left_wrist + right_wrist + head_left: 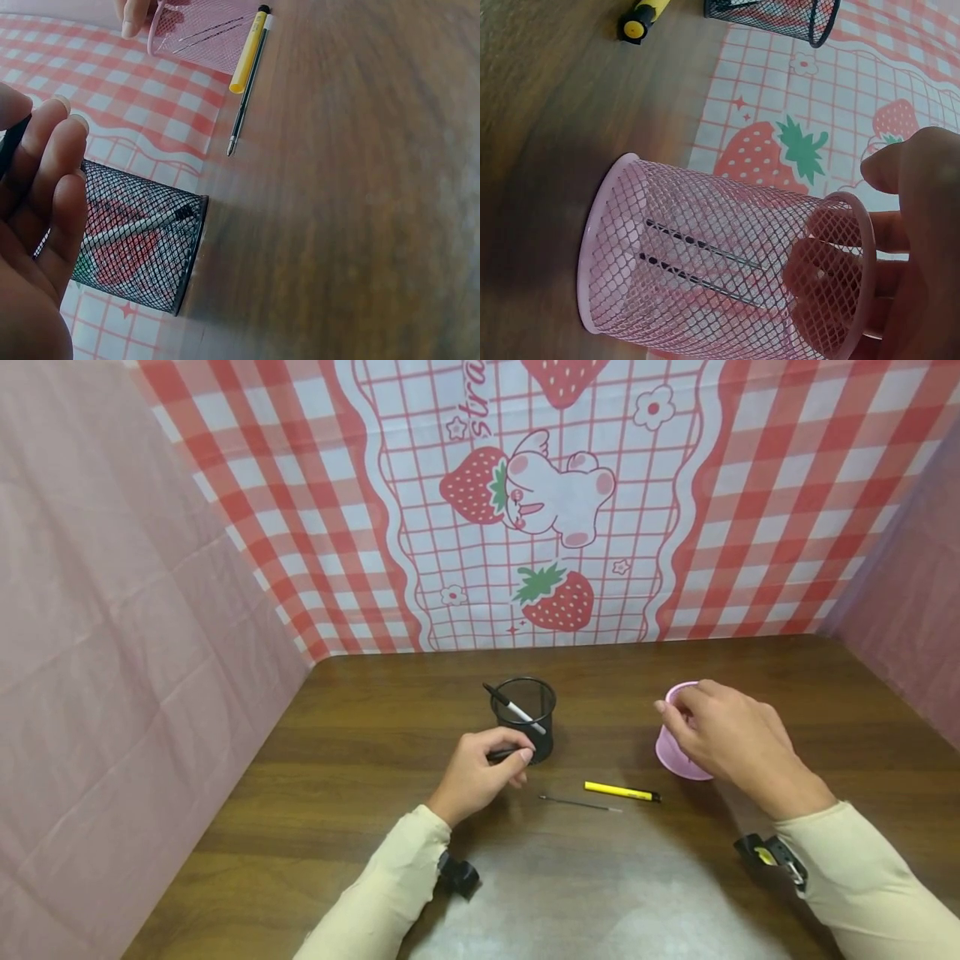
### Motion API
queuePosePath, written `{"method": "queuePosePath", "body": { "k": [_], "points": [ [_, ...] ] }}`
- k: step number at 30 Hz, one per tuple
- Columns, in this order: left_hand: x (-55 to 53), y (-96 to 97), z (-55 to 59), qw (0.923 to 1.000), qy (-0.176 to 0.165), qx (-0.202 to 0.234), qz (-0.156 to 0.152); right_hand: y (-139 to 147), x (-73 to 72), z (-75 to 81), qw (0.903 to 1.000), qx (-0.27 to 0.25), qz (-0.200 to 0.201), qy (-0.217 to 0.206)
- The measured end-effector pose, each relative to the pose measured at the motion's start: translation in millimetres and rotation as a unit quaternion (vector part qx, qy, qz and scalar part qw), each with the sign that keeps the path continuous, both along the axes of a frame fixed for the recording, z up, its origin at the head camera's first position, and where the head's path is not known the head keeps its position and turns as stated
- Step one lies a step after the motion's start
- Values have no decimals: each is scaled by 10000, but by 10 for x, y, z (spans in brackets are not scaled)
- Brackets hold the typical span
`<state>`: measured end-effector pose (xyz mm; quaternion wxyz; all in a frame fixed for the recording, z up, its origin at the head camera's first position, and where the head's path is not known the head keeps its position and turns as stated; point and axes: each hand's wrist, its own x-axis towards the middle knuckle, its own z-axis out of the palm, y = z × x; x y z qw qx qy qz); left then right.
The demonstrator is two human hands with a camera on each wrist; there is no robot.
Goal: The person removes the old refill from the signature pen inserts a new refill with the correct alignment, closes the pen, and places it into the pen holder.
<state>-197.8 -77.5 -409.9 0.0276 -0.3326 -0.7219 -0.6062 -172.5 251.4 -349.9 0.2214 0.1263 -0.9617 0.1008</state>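
Observation:
My left hand (483, 768) pinches a slim black thing (13, 146) between thumb and fingers, close in front of the black mesh pen holder (543, 739); its kind is mostly hidden. A white-and-black pen (525, 716) leans inside that holder. My right hand (731, 735) is over the mouth of a pink mesh pen holder (727, 187), thumb apart from the rim. In the right wrist view, its fingers (817, 274) show through the mesh near the rim, with nothing visibly held. Two thin dark sticks (705, 283) stand inside the pink holder.
A yellow pen (618, 791) with a black end lies on the wooden table (337, 852) between the holders. Beside it, nearer me, is a thin pen refill (577, 802). A checked strawberry cloth (300, 527) hangs behind the table, with pink cloth (112, 610) at the sides.

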Motion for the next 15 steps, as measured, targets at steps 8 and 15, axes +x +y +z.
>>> {"method": "queuePosePath", "body": {
  "k": [8, 15],
  "points": [
    [12, 0, -5, 10000, -44, -20, -50, -19, -3, -51, 9995, 67, -94, -279],
    [11, 5, -2, 10000, -11, -19, -68, -25, -8, -84, 9998, 115, -98, -140]
  ]
}}
